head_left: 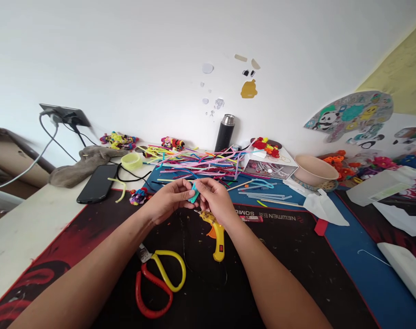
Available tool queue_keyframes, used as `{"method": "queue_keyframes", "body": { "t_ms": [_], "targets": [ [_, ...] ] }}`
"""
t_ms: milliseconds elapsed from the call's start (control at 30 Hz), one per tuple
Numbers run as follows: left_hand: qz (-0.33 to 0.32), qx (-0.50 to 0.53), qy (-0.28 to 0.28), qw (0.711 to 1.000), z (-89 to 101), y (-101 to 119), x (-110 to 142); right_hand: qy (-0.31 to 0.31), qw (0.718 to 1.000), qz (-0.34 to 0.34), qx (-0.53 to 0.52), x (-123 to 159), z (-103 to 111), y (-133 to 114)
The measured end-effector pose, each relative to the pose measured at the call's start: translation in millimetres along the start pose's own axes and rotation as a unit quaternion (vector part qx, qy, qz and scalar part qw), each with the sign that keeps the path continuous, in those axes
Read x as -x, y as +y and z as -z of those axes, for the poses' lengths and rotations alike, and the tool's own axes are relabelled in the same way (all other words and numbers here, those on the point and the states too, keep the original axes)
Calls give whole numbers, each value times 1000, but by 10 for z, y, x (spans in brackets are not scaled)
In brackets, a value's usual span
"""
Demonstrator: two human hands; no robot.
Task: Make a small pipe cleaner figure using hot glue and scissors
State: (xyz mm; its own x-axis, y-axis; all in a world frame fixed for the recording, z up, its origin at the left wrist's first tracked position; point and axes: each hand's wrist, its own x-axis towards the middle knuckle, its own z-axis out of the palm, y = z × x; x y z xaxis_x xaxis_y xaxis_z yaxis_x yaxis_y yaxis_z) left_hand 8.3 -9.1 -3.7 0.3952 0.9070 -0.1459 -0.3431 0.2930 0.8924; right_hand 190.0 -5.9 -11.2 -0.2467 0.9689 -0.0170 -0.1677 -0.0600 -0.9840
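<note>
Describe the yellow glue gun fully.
The glue gun looks like plastic: yellow body, orange trigger, red-and-black switch low on the grip. Brownish grime covers the front, near the slim tip. It lies on its side on the dark mat, grip towards the person. The right hand partly covers it; whether they touch, I can't tell.

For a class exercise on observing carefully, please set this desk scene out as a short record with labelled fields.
Left hand: pinching a small teal piece
Right hand: fingers on the same piece
Below the hands: yellow glue gun, lying on a dark mat
By left forearm: scissors, one handle red, one yellow; blades mostly hidden
Beyond the hands: loose pile of multicoloured fuzzy sticks
Behind pile: black flask
Far left: dark phone
</note>
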Motion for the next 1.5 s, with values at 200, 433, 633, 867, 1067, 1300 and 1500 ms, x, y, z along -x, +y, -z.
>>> {"method": "queue_keyframes", "body": {
  "t_ms": [200,433,633,867,1067,1300,1500],
  "targets": [
    [-8,103,86,991,31,28,-35,7,992,99,81,-26,63,48],
    [19,141,79,987,-2,48,-4,0,926,203,317,19,58,136],
    [35,114,49,992,-16,22,13,-3,896,241,373,31,47,134],
    [38,78,11,996,29,-20,20,-6,886,255,387,34,34,103],
    [57,32,-23,998,6,-5,58,-8,899,245,362,26,43,164],
    [49,16,-23,998,-52,19,53,-39,917,226,327,35,33,188],
    [51,32,-6,998,-42,18,54,-25,910,219,353,48,26,137]
  ]
}}
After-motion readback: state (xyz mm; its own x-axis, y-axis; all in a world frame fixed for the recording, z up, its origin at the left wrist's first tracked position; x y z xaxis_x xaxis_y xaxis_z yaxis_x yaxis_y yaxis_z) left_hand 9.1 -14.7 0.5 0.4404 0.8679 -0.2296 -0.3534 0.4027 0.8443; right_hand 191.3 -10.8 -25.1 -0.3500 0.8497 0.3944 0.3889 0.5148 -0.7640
